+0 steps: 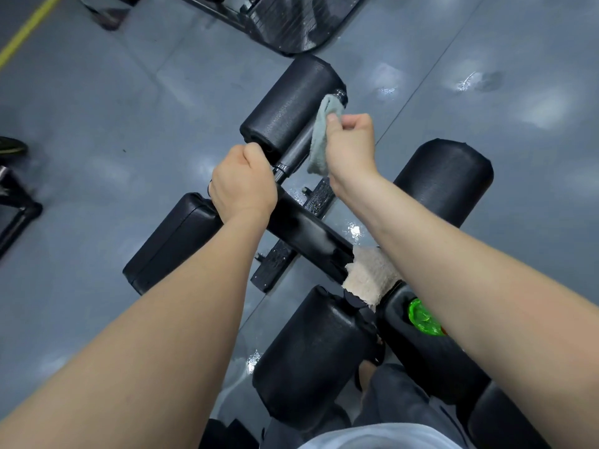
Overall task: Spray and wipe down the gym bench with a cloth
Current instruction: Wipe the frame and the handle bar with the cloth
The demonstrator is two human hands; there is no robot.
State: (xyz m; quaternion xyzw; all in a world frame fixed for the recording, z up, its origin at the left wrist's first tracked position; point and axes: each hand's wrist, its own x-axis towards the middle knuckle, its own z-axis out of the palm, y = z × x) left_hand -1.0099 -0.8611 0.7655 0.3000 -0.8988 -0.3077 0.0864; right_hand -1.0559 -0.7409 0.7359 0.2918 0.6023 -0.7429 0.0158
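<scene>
Left hand [243, 186] is seen at centre of frame, fingers curled tight round the top end of the black bar [308, 231], where a thinner metal rod [293, 153] joins it. Right hand [351, 145] is held just right of it, slightly higher, fingers closed and thumb pinching a grey-green cloth [319, 140]. The cloth hangs from the pinch and is pressed against the rod, its top edge touching the end of the upper roller pad [288, 105]. Three more black roller pads are seen: one at mid left [168, 244], one at mid right [447, 179], one at lower centre [311, 354]. A beige towel [369, 277] is draped over the lower end of the black bar, between the lower pads. A translucent green object [421, 315] sits just below the towel, partly hidden by the right forearm; what it is cannot be told. The grey floor [97, 108] shows shiny wet patches [355, 230] near the frame. A yellow line [29, 27] crosses the upper left corner. Another black padded piece of equipment [291, 24] is at top centre. Grey trousers [389, 400] are visible at bottom centre.
</scene>
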